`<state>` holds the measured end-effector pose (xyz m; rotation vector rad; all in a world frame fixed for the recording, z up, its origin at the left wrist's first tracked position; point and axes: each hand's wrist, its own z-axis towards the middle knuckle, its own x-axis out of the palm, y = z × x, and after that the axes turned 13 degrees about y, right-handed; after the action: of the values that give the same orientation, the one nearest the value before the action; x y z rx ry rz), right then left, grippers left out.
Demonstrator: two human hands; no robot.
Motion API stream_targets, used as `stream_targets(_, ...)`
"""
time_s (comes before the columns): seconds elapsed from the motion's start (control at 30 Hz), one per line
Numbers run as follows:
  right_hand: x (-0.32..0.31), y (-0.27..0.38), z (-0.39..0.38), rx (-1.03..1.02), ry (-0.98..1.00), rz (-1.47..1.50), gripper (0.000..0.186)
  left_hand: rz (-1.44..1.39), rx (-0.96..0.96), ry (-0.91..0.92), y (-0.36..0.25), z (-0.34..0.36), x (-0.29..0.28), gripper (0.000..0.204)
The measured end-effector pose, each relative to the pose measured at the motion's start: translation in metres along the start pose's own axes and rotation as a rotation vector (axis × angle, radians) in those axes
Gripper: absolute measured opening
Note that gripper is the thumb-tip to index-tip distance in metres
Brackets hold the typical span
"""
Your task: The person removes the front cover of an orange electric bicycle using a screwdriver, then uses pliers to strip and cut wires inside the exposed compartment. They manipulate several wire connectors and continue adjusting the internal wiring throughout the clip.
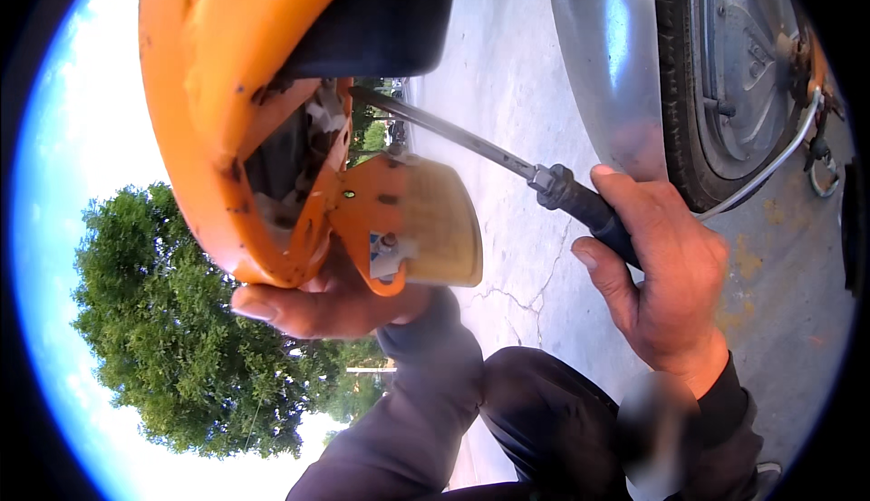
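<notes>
My left hand [317,306] is closed on the lower end of an orange metal frame [172,84], partly hidden behind it. A bracket on the frame carries a translucent yellowish plastic piece [439,220] and a small bolt. My right hand [657,274] grips a screwdriver by its dark handle [589,207]; the long metal shaft slants up leftward, its tip at the inner edge of the frame's opening, just below a black part [381,12]. Rusty spots and whitish material show around that opening.
A wheel [743,75] with a silvery fender [598,66] stands at upper right, a metal bar [752,179] beside it. Cracked concrete ground [507,311] lies behind my hands. A leafy tree [154,311] shows at left against the sky. My dark-clad leg [535,410] is at bottom.
</notes>
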<state>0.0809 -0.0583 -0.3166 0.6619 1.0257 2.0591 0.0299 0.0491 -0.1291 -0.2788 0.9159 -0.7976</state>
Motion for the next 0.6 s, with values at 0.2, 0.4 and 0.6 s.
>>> stream_targets(0.2,-0.011,-0.004,-0.001,-0.036,-0.033,-0.087,0.048,0.165,0.009,-0.525,0.013,0.004,0.011,0.091)
stream_targets(0.4,-0.002,0.003,0.002,-0.013,-0.047,-0.089,0.048,-0.132,0.072,-0.202,0.004,-0.001,-0.015,0.083)
stream_targets(0.6,0.006,0.006,0.007,0.010,-0.060,-0.175,0.045,-0.183,0.079,-0.181,0.018,-0.010,-0.021,0.082)
